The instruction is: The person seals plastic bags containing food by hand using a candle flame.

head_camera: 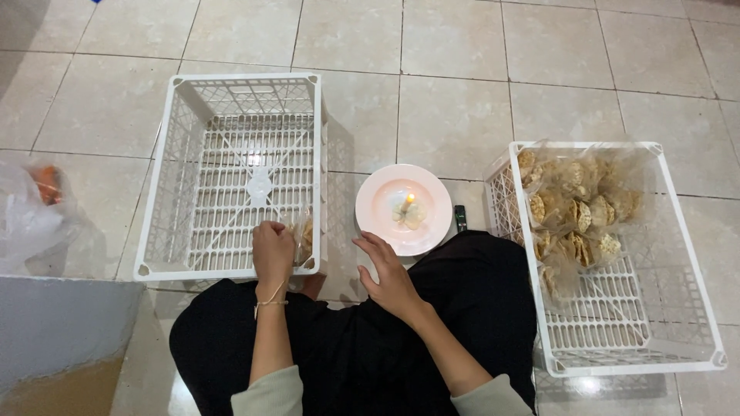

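Our left hand (272,250) closes on one cracker bag (301,239) inside the nearly bare left crate (231,173); our right hand (389,273) hovers open-fingered. Many bags (574,212) wait in the right crate (632,308).

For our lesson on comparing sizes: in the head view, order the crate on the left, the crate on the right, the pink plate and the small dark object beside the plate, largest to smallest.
1. The left crate and right crate look alike, so no ranking between them.
2. Pink plate.
3. Small dark object.
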